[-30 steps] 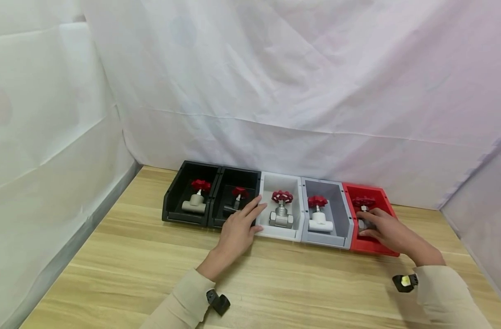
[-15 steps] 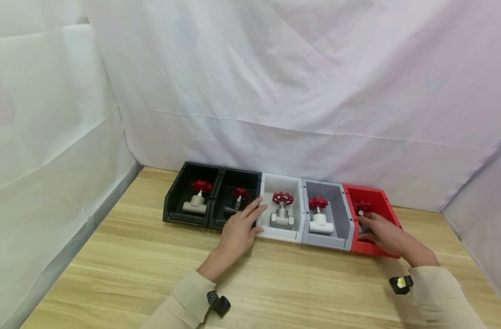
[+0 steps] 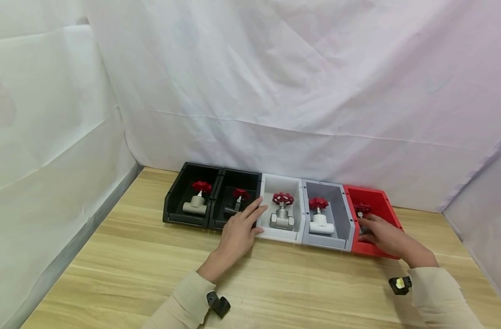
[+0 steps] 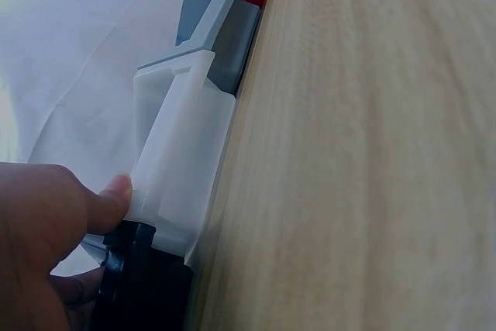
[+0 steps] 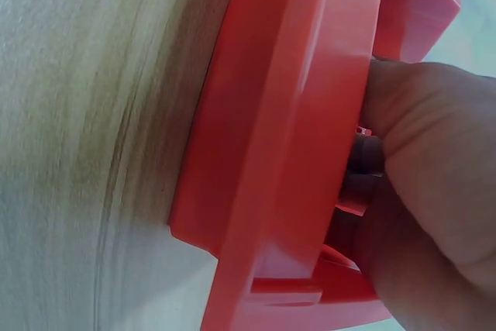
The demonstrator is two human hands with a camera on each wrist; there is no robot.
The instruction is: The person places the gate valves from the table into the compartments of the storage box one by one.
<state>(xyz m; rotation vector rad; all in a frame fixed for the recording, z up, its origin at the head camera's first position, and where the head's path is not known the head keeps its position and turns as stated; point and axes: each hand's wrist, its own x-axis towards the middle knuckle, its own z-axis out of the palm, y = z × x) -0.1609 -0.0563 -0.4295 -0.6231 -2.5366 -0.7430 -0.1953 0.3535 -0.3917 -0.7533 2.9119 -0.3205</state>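
Note:
In the head view my right hand reaches into the red bin and holds a gate valve by its metal body, mostly hidden by the fingers; its dark red handwheel shows behind them. The right wrist view shows the fingers passing over the red bin's front wall. My left hand rests with fairly straight fingers over the join of a black bin and the white bin. In the left wrist view its thumb touches the white bin's front rim.
The bins stand in one row against a white cloth backdrop. Other valves with red handwheels sit in them: a beige one, a black one, a steel one and a white one. The wooden table extends in front.
My right hand has shifted slightly toward the front of the red bin, with the valve it holds tilting or sliding slightly. My left hand has stayed in place.

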